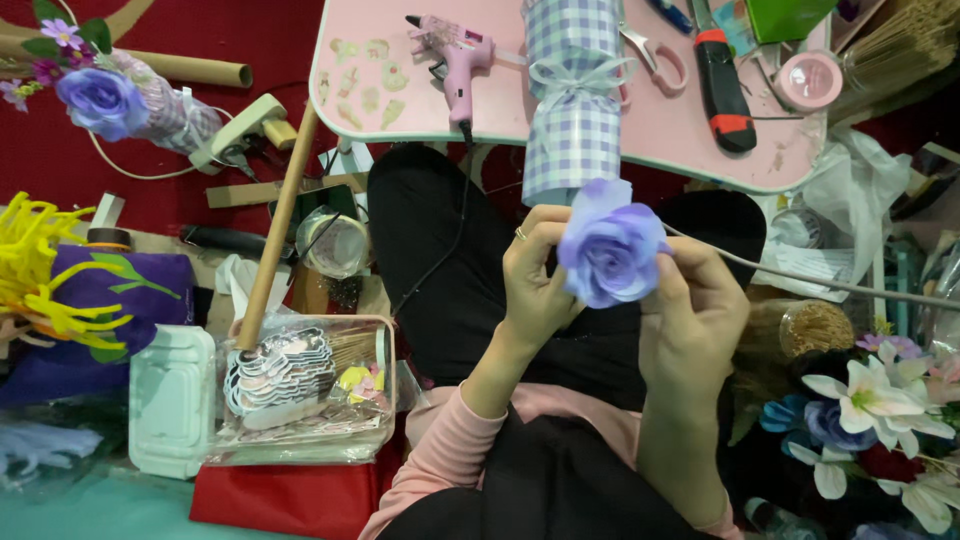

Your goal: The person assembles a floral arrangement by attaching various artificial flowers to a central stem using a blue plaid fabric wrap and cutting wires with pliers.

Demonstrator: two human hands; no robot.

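This is a home craft corner set up on the floor, with a person seated on a red carpet (60, 150) at a low pink folding table (680, 130). Across the top of the frame the table holds a pink glue gun (455, 55), pink-handled scissors (655, 55) and a roll of lilac checked wrapping paper (572, 100). At lower left sits a clear plastic box of paper cut-outs (300, 390), and at lower right a heap of artificial flowers (870, 410).
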